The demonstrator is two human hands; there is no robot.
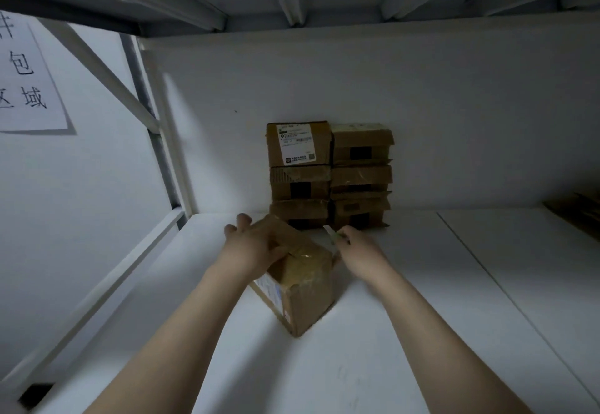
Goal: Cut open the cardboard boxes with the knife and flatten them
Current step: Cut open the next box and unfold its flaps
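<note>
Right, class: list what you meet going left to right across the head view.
Paper sign → left hand → taped box → knife → right hand → brown cardboard at the right edge.

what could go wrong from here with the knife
The left hand grips the top of the box close to the knife in the right hand, so a slip could cut it. The box sits skewed on the smooth shelf and might slide. The stacked boxes just behind could get knocked.
</note>
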